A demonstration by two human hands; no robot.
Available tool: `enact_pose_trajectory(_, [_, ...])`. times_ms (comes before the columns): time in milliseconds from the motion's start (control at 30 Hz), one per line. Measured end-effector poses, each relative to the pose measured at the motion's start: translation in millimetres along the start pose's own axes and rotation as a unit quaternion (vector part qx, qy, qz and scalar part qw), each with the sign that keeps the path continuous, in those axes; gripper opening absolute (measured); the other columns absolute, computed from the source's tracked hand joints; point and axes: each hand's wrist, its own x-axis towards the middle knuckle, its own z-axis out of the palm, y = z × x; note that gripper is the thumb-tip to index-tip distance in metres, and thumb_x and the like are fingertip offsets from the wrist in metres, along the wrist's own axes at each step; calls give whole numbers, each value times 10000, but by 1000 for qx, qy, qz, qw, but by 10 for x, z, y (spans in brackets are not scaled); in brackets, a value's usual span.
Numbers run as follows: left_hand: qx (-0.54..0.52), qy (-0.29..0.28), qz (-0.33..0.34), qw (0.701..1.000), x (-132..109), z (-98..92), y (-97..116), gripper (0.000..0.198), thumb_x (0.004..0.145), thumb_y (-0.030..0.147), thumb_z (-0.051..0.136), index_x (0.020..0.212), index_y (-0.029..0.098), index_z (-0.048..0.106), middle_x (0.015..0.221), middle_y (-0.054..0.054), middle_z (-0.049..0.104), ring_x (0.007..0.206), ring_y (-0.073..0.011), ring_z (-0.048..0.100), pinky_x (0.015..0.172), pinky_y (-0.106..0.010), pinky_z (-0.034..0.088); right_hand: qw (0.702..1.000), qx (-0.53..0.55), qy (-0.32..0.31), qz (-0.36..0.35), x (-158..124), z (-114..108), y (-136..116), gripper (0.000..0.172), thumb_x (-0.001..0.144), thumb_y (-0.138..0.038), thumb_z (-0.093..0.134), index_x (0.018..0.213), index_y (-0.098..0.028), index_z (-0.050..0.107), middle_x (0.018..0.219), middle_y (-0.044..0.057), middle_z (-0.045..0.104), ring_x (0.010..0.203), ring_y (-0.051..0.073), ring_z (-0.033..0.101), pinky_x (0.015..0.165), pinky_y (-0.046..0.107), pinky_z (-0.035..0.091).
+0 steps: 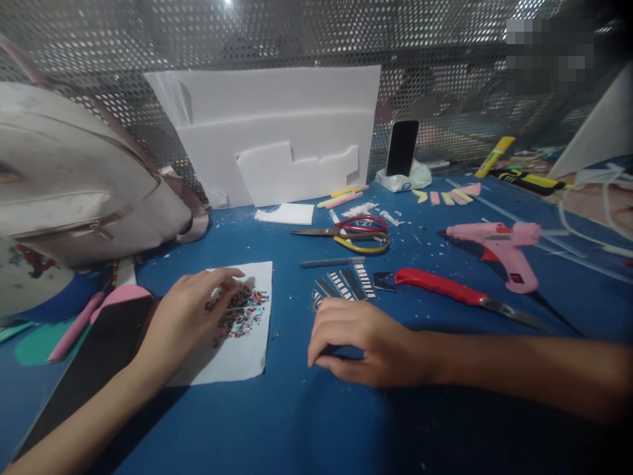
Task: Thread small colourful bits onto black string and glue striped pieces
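Nearest, blue bench (232, 429) surface spreads in front of both forearms, the left one passing over a dark flat case (93, 349). The left hand (185, 313) is over the left side of a white sheet (242, 361), fingers bent and thumb drawn toward them; whether anything is pinched, I cannot tell. A patch of tiny bead-like bits (251, 309) lies on the sheet, just under and to the right of those fingertips, its longer spread running away from the person. The left hand is clearly the nearer one.

The right hand (368, 340) is loosely curled beyond the sheet's right edge, a gap inside the curl; its thumb and index tips come close, and I cannot tell whether they touch. Bench surface with stray bits shows between — likely room for sideways movement. Just past its knuckles lie striped strips (341, 284), then a capped pen (331, 262). A red-handled cutter (440, 287) lies to the right; farther off, scissors (319, 232) and a pink glue gun (517, 247) — then the white board (277, 125) at the back.
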Motion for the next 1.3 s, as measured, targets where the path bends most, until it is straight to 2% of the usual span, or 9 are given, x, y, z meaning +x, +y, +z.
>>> enact_pose_trajectory(500, [17,3,3,1000,-3,-48,54,211,945,274,427,1098,228,565,909,-61,692,856,-272,619,795,-412,439,1000,-4,-4,-1,-4,-1,4,88,906,-151,541,931,-171,623,869,14,649,842,130,522,838,288,430])
enact_pose_trajectory(733, [24,1,1,1000,11,-27,62,223,949,257,404,1102,226,563,872,-65,691,856,-280,618,814,-427,429,1000,1,4,-7,0,4,3,85,899,-140,548,918,-170,626,861,16,653,831,135,522,836,295,431])
enact_pose_trajectory(1300, [31,1,23,999,9,-13,76,213,956,250,389,1092,222,551,933,-77,692,877,-280,614,825,-441,431,1000,-1,-11,1,-9,4,12,98,919,-166,526,940,-174,621,874,22,646,843,141,515,839,310,430])
